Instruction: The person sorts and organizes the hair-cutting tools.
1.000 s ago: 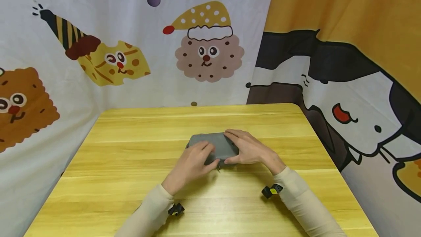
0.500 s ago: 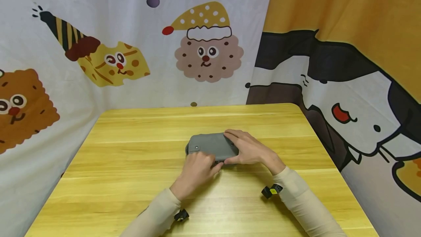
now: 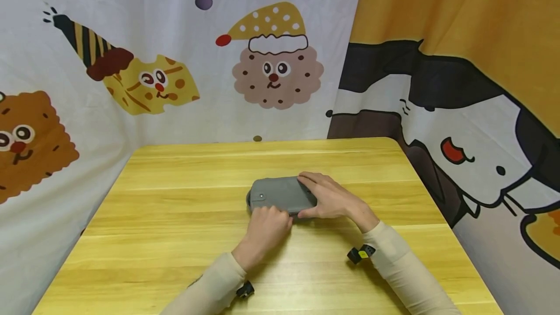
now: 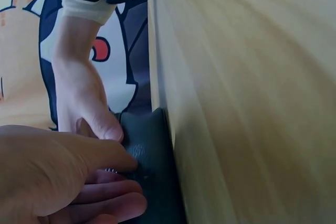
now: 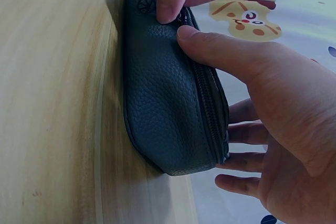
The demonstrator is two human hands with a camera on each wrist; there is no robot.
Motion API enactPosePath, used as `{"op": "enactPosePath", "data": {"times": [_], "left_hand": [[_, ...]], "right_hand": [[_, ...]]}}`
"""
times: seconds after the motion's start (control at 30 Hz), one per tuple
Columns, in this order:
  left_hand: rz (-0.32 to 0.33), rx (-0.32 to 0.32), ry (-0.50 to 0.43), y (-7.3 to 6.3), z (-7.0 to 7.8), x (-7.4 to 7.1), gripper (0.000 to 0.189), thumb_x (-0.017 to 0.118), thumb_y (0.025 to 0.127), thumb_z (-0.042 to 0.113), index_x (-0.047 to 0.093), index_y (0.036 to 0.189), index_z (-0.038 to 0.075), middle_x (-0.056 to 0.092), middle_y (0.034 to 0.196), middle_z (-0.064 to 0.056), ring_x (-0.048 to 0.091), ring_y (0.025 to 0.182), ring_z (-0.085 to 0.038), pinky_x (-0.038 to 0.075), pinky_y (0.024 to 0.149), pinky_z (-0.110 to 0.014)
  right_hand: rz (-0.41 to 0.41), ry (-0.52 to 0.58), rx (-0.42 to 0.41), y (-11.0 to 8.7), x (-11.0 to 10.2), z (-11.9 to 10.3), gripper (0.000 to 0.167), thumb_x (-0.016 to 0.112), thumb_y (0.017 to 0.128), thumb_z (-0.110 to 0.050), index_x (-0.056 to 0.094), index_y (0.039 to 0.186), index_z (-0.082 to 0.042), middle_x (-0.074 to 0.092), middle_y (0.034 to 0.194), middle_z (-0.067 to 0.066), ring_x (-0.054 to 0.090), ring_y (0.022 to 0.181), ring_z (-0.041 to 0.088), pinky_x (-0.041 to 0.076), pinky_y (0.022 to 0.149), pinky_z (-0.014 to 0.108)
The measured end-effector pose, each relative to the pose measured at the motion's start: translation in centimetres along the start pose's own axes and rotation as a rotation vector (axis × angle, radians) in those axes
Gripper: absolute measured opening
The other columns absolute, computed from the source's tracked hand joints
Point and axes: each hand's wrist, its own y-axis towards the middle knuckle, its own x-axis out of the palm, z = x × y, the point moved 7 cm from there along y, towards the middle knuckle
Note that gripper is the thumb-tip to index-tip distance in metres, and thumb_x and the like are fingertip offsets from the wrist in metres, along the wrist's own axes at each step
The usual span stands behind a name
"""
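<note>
A dark grey pebbled leather zip pouch lies on the wooden table, its snap tab toward the left end. My left hand is at its front side with fingers curled, thumb and index pinching at the zipper; the zipper pull is hidden by them. In the right wrist view, the zipper looks closed along the stretch near my right hand. That hand holds the pouch's right end, thumb on the front side and fingers across the top toward the far side. The two thumbs are close together.
The pouch is near the middle of a light wooden table. Cartoon-printed curtains hang behind the table and along its sides. A small black camera is strapped to the right wrist.
My left hand has slid from the pouch's top down to its front edge and curled its fingers at the zipper, uncovering the snap tab. The right hand and pouch have barely moved.
</note>
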Motion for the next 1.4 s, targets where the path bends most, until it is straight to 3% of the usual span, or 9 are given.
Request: {"op": "enactPosePath", "data": {"times": [0.2,0.37,0.8,1.07,1.27,1.4], "left_hand": [[0.020,0.027,0.063,-0.3,1.0,0.1,0.033,0.086,0.086,0.014,0.064,0.061,0.017,0.058,0.054,0.003,0.050,0.043,-0.011,0.041,0.037,-0.031],[0.036,-0.006,0.076,-0.5,1.0,0.0,0.034,0.086,0.083,0.013,0.062,0.060,0.017,0.055,0.053,0.004,0.045,0.042,-0.009,0.038,0.036,-0.029],[-0.003,-0.055,0.093,-0.8,0.7,-0.3,0.030,0.085,0.079,0.008,0.066,0.059,0.019,0.060,0.055,0.005,0.053,0.044,-0.011,0.048,0.039,-0.032],[0.014,-0.046,0.009,-0.8,0.4,-0.5,0.039,0.091,0.083,0.020,0.060,0.059,0.017,0.055,0.054,0.003,0.046,0.043,-0.012,0.043,0.038,-0.030],[-0.042,-0.063,-0.074,-0.4,0.1,-0.1,0.033,0.089,0.093,0.021,0.073,0.066,0.015,0.066,0.060,0.001,0.062,0.048,-0.016,0.051,0.041,-0.033],[-0.065,-0.077,-0.191,-0.3,-0.4,-0.2,0.028,0.089,0.095,0.019,0.078,0.071,0.011,0.070,0.064,-0.001,0.070,0.055,-0.021,0.056,0.047,-0.036]], "right_hand": [[-0.007,0.008,0.008,0.0,0.1,0.0,0.108,0.088,0.093,-0.063,0.044,0.173,-0.004,0.044,0.179,0.022,0.047,0.163,0.045,0.045,0.132,0.065],[0.001,0.009,0.010,0.0,0.0,0.1,0.109,0.089,0.093,-0.063,0.045,0.172,-0.004,0.045,0.178,0.022,0.048,0.163,0.045,0.044,0.132,0.064],[-0.002,0.012,0.006,0.1,0.1,0.0,0.109,0.089,0.092,-0.063,0.045,0.172,-0.003,0.045,0.178,0.023,0.048,0.163,0.046,0.045,0.132,0.065],[0.013,0.006,-0.003,0.2,0.3,0.1,0.109,0.090,0.092,-0.061,0.045,0.171,-0.002,0.046,0.177,0.023,0.047,0.163,0.046,0.043,0.134,0.064],[0.031,0.033,-0.035,0.6,1.0,-0.2,0.110,0.091,0.091,-0.060,0.043,0.174,-0.007,0.042,0.180,0.022,0.042,0.166,0.046,0.040,0.133,0.069],[0.062,0.006,-0.043,0.9,1.2,-0.4,0.110,0.093,0.088,-0.060,0.046,0.173,-0.011,0.046,0.179,0.018,0.046,0.163,0.044,0.041,0.131,0.069]]}}
